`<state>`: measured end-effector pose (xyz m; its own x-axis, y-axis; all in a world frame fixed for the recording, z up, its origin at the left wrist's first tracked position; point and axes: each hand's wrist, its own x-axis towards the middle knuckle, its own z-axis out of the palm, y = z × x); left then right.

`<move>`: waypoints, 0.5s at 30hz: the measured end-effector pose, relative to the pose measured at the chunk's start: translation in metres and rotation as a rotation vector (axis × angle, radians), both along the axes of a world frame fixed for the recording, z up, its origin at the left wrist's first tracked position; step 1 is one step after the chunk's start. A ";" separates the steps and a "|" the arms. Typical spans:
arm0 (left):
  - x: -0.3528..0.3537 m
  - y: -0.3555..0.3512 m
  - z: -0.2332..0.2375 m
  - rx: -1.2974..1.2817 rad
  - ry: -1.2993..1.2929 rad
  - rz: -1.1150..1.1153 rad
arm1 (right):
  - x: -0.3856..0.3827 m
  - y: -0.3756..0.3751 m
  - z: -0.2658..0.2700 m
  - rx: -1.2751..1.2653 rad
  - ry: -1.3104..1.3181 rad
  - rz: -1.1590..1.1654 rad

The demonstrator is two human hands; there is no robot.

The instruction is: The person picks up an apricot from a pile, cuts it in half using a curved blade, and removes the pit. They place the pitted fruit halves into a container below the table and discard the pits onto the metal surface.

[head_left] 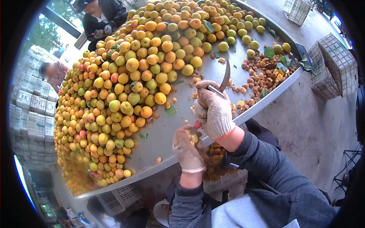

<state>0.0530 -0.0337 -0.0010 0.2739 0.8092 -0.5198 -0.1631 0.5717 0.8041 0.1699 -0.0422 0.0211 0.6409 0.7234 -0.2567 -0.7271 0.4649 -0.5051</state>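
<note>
My right hand (215, 110), in a whitish knit glove with an orange cuff edge, is closed around a curved knife (227, 76), its blade pointing up and away. A red piece (197, 124) shows below that fist, close to the left hand. My left hand (187, 148), also gloved, is curled near the metal table's front edge, and a yellow apricot (195, 138) shows at its fingers, partly hidden. A large heap of apricots (133, 64), yellow, orange and green, covers the left and far side of the metal table (152, 146).
Brown pits (262, 76) and leaves lie at the table's right corner. Below the front edge is a container of yellow-orange fruit pieces (215, 157). Plastic crates stand at right (334, 66) and lower left (119, 197). Two people (100, 21) are beyond the heap.
</note>
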 end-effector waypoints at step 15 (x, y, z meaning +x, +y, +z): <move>-0.014 0.011 -0.015 1.194 0.523 -0.438 | -0.008 0.000 0.013 -0.038 -0.124 0.096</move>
